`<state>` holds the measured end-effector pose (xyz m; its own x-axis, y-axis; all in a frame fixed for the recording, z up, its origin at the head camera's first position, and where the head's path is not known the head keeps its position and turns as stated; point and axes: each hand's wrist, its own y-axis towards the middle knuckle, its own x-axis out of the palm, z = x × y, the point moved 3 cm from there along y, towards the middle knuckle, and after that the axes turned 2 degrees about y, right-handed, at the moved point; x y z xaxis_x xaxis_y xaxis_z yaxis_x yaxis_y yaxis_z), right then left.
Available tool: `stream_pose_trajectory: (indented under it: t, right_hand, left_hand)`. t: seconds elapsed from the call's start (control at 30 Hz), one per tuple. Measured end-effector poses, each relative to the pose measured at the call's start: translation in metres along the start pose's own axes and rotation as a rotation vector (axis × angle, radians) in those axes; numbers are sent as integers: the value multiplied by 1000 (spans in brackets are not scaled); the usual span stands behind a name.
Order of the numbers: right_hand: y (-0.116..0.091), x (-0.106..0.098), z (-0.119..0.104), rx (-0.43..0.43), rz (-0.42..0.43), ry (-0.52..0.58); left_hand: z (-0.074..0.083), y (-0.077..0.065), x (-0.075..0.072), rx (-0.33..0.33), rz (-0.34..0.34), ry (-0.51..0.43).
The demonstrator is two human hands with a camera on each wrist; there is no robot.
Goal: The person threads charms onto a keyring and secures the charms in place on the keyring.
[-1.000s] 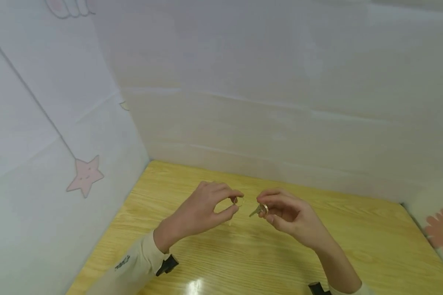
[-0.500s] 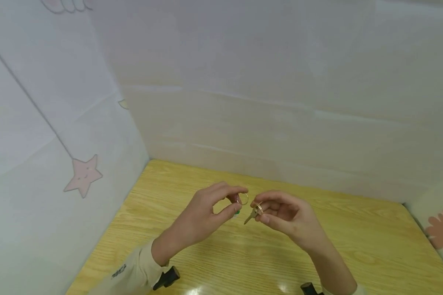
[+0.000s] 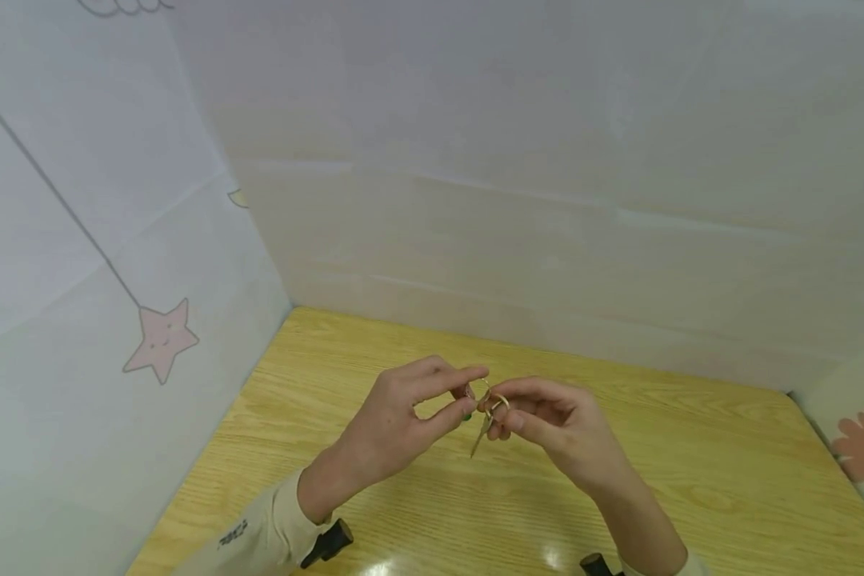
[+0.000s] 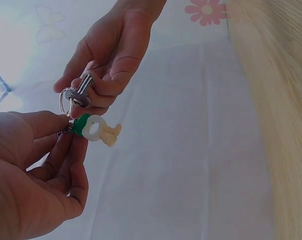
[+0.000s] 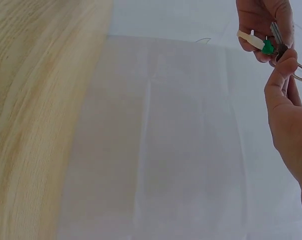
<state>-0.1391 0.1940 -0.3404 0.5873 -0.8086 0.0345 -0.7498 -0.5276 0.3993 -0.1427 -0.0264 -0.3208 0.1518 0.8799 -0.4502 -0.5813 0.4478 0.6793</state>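
Over the wooden table, my left hand (image 3: 396,408) pinches a keychain between thumb and index finger. From it hangs a small figure charm (image 4: 97,128) in green, white and cream, seen best in the left wrist view. The keychain's thin gold ring (image 3: 486,387) stands out past the left fingertips. My right hand (image 3: 576,432) pinches a split key ring (image 3: 505,402) that carries a metal key (image 3: 478,440), blade pointing down toward me in the head view. Both hands' fingertips are right beside each other, and the two rings overlap in the head view.
The yellow wood-grain table (image 3: 317,360) runs back to a pale wall sheet (image 3: 475,240). Another sheet with a printed pink star (image 3: 162,340) flanks the left side. Black wrist mounts (image 3: 329,544) sit at both cuffs.
The hands have come together: the left moved slightly right, the right moved left with key and ring. The key blade has swung to point more downward.
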Motion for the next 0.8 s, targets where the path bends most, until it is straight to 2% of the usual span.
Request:
stream_pose_trajectory:
  t: [0.27, 0.57, 0.8]
  right_hand:
    - [1, -1, 4, -96, -74, 106]
    - [2, 0, 4, -114, -91, 180]
    - [3, 2, 6, -119, -80, 168]
  left_hand:
    - [2, 0, 1, 9, 25, 34]
    - [4, 0, 1, 2, 30, 70]
    - [3, -1, 3, 5, 11, 59]
